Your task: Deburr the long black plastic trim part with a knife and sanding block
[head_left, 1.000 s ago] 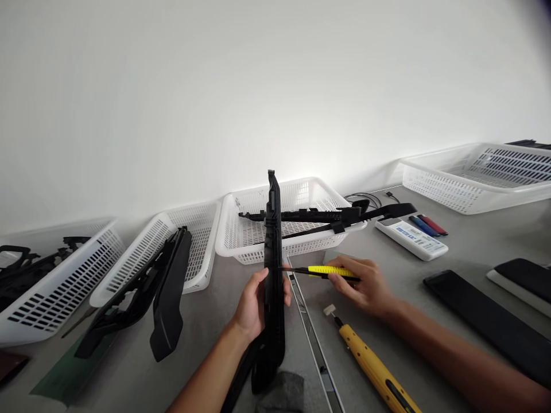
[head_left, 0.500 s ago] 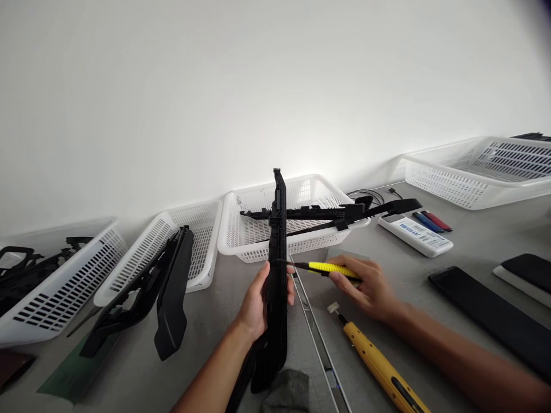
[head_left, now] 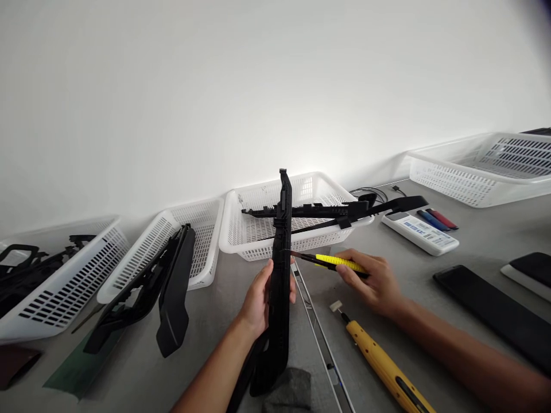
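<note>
My left hand (head_left: 257,304) is wrapped round a long black plastic trim piece (head_left: 282,275) and holds it upright, thumb on the left side and fingertips showing on the right. Clips and ribs run along the piece. From the right, my right hand (head_left: 374,278) grips a yellow-and-black utility knife (head_left: 342,264). The knife's thin dark blade points left, and its tip meets the trim piece just above my left hand. Below my right hand lies a yellow power tool (head_left: 383,367) with a small pale blade at its tip.
White baskets (head_left: 245,250) with black plastic parts line the wall. Two black parts (head_left: 174,292) lean on a left basket. A metal ruler-like strip (head_left: 316,330) lies right of the trim piece. Farther right are a white device (head_left: 419,232), blue and red pieces and a dark slab (head_left: 491,312).
The knife and my right hand have shifted slightly right, and the blade is tilted a little more. The whole view has moved slightly. Both holds are the same.
</note>
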Motion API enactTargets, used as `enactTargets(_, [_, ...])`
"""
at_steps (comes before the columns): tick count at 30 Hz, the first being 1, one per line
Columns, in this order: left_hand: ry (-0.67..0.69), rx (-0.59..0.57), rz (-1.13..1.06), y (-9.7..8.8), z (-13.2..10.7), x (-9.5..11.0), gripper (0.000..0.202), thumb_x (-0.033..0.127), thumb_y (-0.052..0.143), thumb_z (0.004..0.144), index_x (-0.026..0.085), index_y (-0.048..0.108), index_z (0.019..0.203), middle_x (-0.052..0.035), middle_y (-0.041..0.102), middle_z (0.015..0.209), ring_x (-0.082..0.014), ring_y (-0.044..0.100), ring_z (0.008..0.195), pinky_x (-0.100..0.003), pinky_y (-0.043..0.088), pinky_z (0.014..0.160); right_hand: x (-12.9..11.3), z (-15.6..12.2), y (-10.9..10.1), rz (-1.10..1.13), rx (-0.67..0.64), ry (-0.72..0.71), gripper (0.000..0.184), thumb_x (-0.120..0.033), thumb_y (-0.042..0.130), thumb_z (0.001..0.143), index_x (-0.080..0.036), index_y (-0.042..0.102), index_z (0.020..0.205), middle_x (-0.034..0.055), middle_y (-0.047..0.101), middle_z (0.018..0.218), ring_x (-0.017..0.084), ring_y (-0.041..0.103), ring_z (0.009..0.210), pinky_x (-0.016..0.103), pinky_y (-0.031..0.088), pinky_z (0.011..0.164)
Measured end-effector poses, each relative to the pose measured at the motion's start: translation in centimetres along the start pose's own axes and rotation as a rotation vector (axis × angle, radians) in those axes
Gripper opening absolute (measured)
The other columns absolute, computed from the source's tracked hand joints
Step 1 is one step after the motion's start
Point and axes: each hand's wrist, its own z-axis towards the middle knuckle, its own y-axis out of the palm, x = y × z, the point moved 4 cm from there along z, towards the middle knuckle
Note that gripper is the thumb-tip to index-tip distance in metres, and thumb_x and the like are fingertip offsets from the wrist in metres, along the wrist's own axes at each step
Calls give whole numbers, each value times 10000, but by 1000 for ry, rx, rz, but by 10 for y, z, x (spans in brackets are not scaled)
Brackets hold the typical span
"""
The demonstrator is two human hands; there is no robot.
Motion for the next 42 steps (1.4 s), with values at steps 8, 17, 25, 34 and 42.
enactTargets(8, [67, -71, -11, -3, 2, -1, 609, 651, 475, 1037, 125, 708, 1240, -1, 602, 648, -124, 513, 515, -263, 403, 571, 4, -2, 8, 37, -73, 32, 240, -376, 548, 1056, -191, 695, 1011, 1, 671, 715, 132, 584, 567, 244, 442, 546])
enactTargets(17, [43, -66, 33, -4, 1, -1, 527, 562, 525, 1018, 119, 702, 1240, -8, 626, 608, -148, 538, 500, -272, 409, 550, 2, -1, 3, 57, -24, 72, 248, -385, 550, 1043, -198, 696, 968, -8, 652, 689, 134, 571, 561, 258, 434, 565])
enactTargets(25, [36, -11, 30, -5, 3, 0, 532, 604, 653, 941, 115, 743, 1130, -33, 665, 684, -146, 586, 563, -252, 440, 560, 2, 1, 2, 47, -4, 106, 215, -374, 582, 1012, -199, 690, 948, -15, 645, 681, 136, 576, 566, 256, 435, 566])
enactTargets(34, [82, -46, -52, -1, 5, 4, 431, 575, 734, 890, 152, 695, 820, -34, 669, 761, -142, 607, 586, -252, 448, 563, 6, -1, 4, 31, -41, 106, 183, -315, 570, 980, -200, 692, 1051, 18, 728, 811, 163, 652, 661, 266, 495, 630])
enactTargets(42, [74, -55, -105, -6, 5, 2, 491, 622, 606, 985, 143, 708, 940, -53, 674, 819, -129, 594, 590, -258, 422, 590, -1, -2, 12, 92, -160, 51, 280, -428, 568, 1048, -200, 706, 1134, 53, 759, 862, 181, 679, 690, 277, 512, 635])
